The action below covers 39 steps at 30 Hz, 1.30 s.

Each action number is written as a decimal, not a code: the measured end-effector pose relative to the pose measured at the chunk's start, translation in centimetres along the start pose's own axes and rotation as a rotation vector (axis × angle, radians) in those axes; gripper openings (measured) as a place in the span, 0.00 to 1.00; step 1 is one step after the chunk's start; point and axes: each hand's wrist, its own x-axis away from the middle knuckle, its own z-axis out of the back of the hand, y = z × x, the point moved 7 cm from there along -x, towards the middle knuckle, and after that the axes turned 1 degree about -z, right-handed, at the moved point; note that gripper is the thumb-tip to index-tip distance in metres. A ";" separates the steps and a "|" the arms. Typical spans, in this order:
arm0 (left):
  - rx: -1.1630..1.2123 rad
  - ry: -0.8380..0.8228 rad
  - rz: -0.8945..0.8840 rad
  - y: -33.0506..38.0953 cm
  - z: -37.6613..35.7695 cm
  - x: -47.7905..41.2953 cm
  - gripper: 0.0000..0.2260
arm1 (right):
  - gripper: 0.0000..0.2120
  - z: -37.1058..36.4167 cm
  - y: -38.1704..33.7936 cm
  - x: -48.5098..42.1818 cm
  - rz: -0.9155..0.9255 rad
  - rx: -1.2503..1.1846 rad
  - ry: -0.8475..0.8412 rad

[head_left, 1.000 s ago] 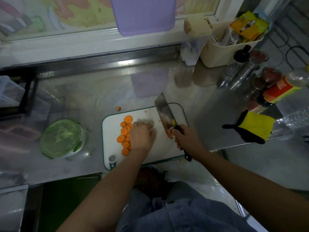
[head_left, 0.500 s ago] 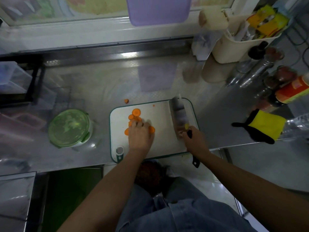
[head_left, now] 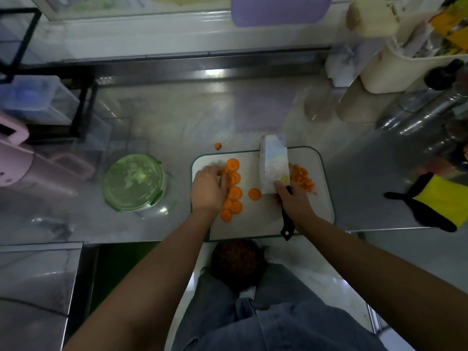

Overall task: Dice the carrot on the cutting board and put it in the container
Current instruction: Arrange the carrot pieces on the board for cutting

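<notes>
A white cutting board [head_left: 260, 224] with a green rim lies on the steel counter. Orange carrot rounds [head_left: 234, 192] lie in a row on its left half, with one loose round [head_left: 254, 194] nearer the middle. A small heap of diced carrot [head_left: 301, 179] sits on the right half. My left hand [head_left: 207, 188] rests on the board with its fingertips against the rounds. My right hand [head_left: 293, 201] grips the black handle of a cleaver [head_left: 274, 168], whose broad blade stands between the rounds and the dice. A round container [head_left: 134, 182] with a green lid stands left of the board.
One carrot bit [head_left: 218, 146] lies on the counter behind the board. A yellow and black glove [head_left: 440, 203] hangs at the counter's right edge. Bottles [head_left: 430, 117] and a cream bin [head_left: 395, 64] crowd the back right. A pink object [head_left: 15, 158] and a black rack [head_left: 83, 102] stand at the left.
The cleaver has swung from tilted to upright on the board and shifted right, leaving the diced heap on its far side. My left hand moved left, uncovering the rounds.
</notes>
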 end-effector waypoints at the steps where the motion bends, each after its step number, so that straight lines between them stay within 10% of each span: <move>1: 0.029 -0.020 -0.021 0.5 -0.2 -0.5 0.11 | 0.14 0.0 0.1 -0.1 -0.002 0.002 -0.002; 11: -0.251 -0.120 -0.023 1.8 -3.1 -4.2 0.12 | 0.13 0.5 0.4 -0.6 -0.043 0.021 -0.048; 25: 0.072 -0.321 -0.042 3.5 -3.1 -2.5 0.06 | 0.14 0.6 0.8 -0.5 -0.034 0.057 -0.079; 35: -0.317 -0.234 -0.553 6.6 -4.1 0.9 0.08 | 0.15 0.8 1.1 -0.7 -0.039 0.066 -0.075; 39: -0.380 -0.263 -0.459 6.0 -5.0 1.1 0.08 | 0.16 0.8 1.3 -0.9 -0.025 0.098 -0.072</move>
